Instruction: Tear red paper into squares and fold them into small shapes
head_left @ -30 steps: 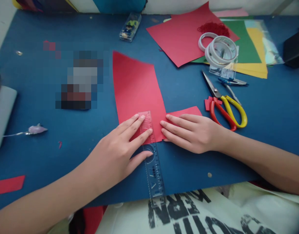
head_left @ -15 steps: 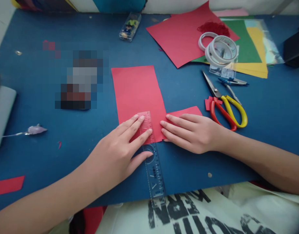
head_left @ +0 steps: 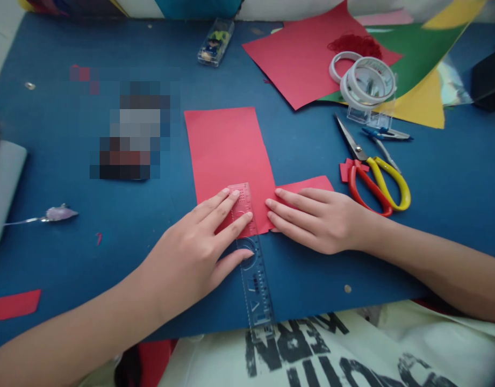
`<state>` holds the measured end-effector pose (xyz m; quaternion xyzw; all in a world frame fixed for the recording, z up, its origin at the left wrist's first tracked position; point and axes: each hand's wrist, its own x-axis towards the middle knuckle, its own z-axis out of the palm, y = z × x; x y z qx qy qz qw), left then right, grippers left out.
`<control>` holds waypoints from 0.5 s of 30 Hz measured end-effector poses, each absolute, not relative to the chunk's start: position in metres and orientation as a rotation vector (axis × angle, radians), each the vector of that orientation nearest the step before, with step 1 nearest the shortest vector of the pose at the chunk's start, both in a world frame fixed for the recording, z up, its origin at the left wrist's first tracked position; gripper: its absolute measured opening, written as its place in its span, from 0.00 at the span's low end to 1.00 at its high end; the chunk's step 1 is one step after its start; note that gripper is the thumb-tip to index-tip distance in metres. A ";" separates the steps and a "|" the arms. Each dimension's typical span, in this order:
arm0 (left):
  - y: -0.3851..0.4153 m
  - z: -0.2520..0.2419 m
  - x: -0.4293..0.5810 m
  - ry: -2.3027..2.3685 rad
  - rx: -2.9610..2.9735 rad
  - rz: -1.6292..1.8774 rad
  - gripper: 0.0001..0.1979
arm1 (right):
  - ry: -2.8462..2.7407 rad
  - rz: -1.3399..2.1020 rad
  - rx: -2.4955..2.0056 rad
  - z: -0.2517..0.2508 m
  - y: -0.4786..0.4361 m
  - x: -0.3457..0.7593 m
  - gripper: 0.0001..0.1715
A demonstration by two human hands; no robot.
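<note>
My left hand [head_left: 201,242] lies with fingers stretched out on a clear plastic ruler [head_left: 254,290]. The upper part of the ruler rests on a red sheet of paper [head_left: 229,148], and its lower end reaches past the table's front edge. Flat and open, my right hand [head_left: 317,220] presses on a smaller red paper piece [head_left: 311,185] beside the sheet. Its fingertips touch the sheet's right edge. Scissors [head_left: 364,156] with one red and one yellow handle lie open beyond my right hand, over small red scraps [head_left: 344,171].
Tape rolls [head_left: 371,80] and red thread [head_left: 358,45] sit on coloured papers [head_left: 287,59] at the back right. A drawing compass [head_left: 386,134] lies near the scissors. A clear case [head_left: 216,43] stands at the back. A red strip [head_left: 15,305] is at left; a blurred object [head_left: 130,134] lies nearby.
The green and yellow sheets at the back right have lifted and curled up at their far corner. Both hands, the ruler and the red sheet stay put.
</note>
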<state>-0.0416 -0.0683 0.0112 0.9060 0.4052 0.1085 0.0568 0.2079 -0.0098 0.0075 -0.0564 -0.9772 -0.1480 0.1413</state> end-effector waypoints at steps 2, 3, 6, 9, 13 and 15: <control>-0.068 0.011 -0.042 1.228 2.747 0.327 0.21 | -2.814 -0.417 -0.162 0.008 -0.009 0.207 0.12; -0.068 0.011 -0.042 1.229 2.747 0.326 0.21 | -2.808 -0.410 -0.162 0.008 -0.009 0.207 0.12; -0.068 0.011 -0.042 1.226 2.748 0.319 0.21 | -2.803 -0.395 -0.164 0.008 -0.008 0.207 0.11; -0.069 0.011 -0.042 1.226 2.746 0.320 0.21 | -2.806 -0.397 -0.155 0.008 -0.008 0.207 0.12; -0.068 0.010 -0.042 1.219 2.752 0.337 0.21 | -2.815 -0.411 -0.161 0.007 -0.008 0.208 0.12; -0.068 0.010 -0.042 1.216 2.753 0.343 0.21 | -2.821 -0.411 -0.166 0.007 -0.009 0.209 0.12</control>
